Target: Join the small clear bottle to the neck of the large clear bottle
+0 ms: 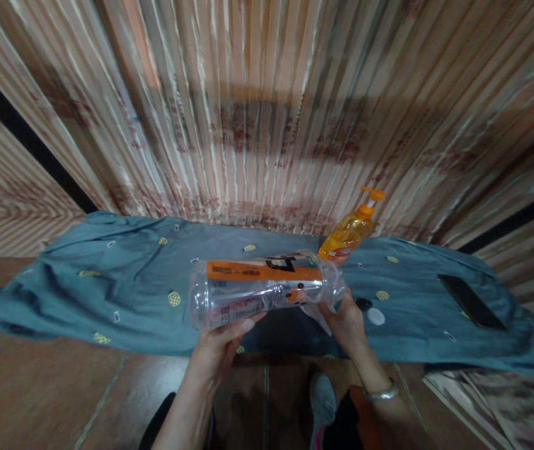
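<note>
A large clear plastic bottle [252, 299] with an orange printed label lies on its side in the air above the cloth-covered surface. My left hand [222, 347] holds it from below near the middle, thumb along its near side. At the neck end, my right hand [346, 322] grips the bottle, its fingers partly hidden. A white piece like tissue or cloth [317, 317] hangs beside the right hand; whether that hand holds it too is unclear. Behind the neck stands a pump bottle [347, 234] of yellow liquid with an orange pump top.
A blue-green patterned cloth [140, 300] covers the long narrow surface. Right of my right hand lie a white round cap [376, 317] and a small dark round item [364, 304]. A black phone [471, 302] rests farther right. A pleated curtain [267, 125] hangs behind.
</note>
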A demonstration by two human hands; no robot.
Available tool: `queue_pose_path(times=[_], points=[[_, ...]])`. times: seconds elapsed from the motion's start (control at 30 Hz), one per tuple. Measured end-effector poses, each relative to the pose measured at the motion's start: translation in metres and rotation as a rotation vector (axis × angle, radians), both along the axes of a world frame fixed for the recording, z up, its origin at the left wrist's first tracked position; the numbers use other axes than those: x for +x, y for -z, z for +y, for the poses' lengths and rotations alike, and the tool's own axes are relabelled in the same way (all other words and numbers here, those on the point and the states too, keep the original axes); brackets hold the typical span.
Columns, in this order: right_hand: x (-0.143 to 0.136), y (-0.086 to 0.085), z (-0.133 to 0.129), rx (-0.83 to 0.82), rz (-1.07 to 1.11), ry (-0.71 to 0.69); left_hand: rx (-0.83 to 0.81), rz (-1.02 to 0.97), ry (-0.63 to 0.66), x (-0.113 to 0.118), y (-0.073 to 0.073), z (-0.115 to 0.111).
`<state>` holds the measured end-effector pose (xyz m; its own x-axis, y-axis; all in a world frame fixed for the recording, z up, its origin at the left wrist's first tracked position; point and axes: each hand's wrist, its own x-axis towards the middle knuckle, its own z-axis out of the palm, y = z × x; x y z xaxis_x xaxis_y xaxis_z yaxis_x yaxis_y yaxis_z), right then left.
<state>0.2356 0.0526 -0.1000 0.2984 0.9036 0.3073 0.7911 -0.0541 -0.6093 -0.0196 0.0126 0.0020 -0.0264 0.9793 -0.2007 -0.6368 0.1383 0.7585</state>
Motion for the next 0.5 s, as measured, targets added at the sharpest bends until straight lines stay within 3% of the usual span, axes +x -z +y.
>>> queue_pose_path(times=[0.23, 0.5], points=[[-0.0003, -0.0035, -0.0007, -0.074, 0.016, 0.032, 0.002, -0.008, -0.001, 0.0007, -0.0006, -0.0006], [0.0011, 0.0, 0.0002, -0.049, -0.036, 0.035, 0.016, -0.028, 0.001, -0.0002, 0.0023, 0.0009]])
